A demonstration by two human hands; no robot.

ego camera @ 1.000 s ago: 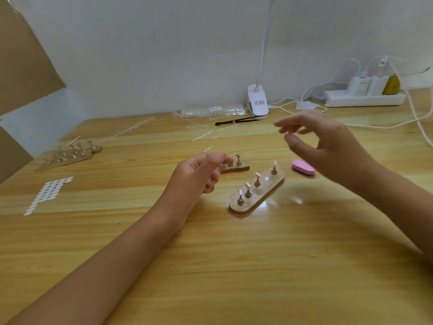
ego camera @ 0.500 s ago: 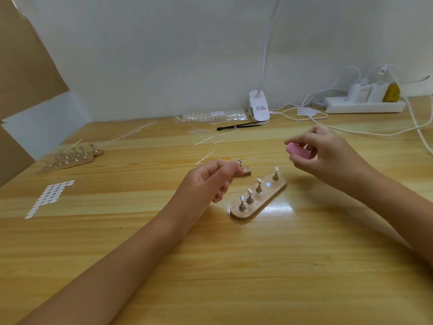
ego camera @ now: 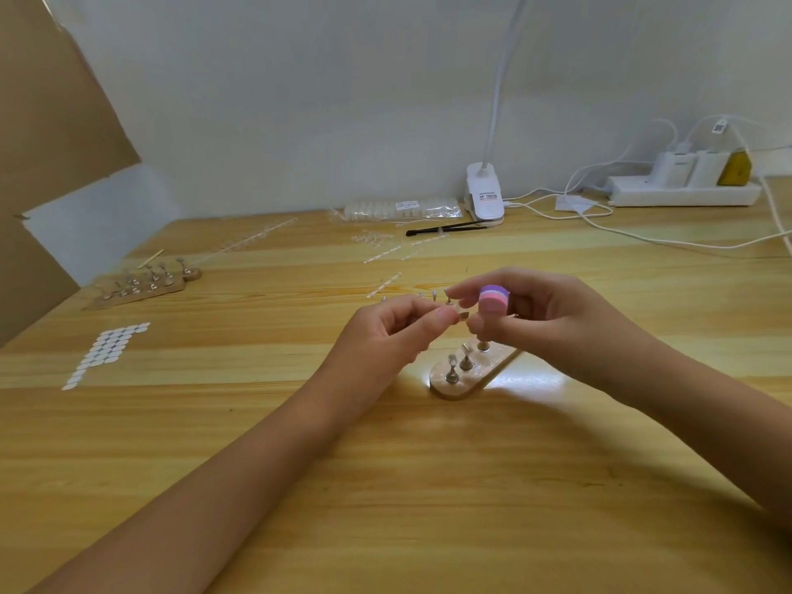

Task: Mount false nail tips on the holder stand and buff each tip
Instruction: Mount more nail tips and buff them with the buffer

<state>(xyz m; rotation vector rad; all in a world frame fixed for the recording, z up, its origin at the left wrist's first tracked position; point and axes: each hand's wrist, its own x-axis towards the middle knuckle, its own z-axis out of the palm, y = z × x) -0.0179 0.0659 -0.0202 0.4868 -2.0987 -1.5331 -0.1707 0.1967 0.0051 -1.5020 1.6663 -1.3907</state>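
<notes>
Light wooden table point(ego camera: 385, 486) fills the view, with a white wall behind and a power strip point(ego camera: 681, 195) at the far right. The holder stand point(ego camera: 488, 371) lies near the middle of the table with small pegs standing on it, and the two hands meet just above it. The left hand point(ego camera: 385, 340) pinches a tiny pale piece point(ego camera: 459, 315) between thumb and forefinger; I judge it is a nail tip, perhaps on its peg, but it is too small to say surely. The right hand point(ego camera: 557, 323) holds the pink and purple buffer block point(ego camera: 493, 303) in curled fingers, just beside that piece. The piece is small and smooth, so a strong stroke of the buffer could flick it out of the pinch or scrape the fingertip. The low wrists could also knock the light stand and tip its pegs.
</notes>
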